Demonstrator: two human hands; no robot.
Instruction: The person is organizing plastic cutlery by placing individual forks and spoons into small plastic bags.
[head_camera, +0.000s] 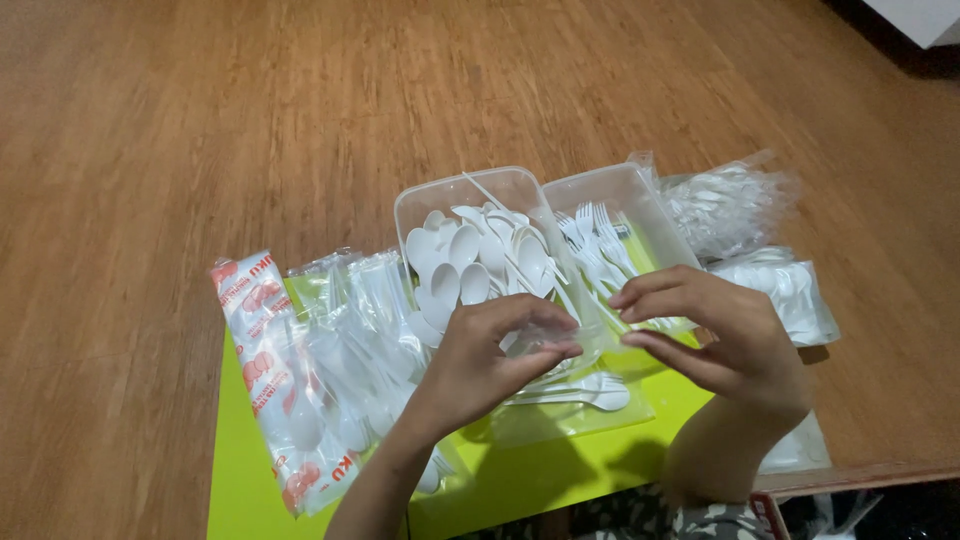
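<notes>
Left hand (480, 350) fingers pinch a clear sleeve (540, 340); right hand (720, 335) fingers spread just beside it.

Clear sleeve (560, 345) blurred between fingers (545, 350)

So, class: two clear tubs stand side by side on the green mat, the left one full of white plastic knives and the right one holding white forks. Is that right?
Not quite. In the head view the left tub holds white plastic spoons, not knives. The rest stands: both clear tubs stand side by side on the green mat, and the right tub holds white forks.
</notes>
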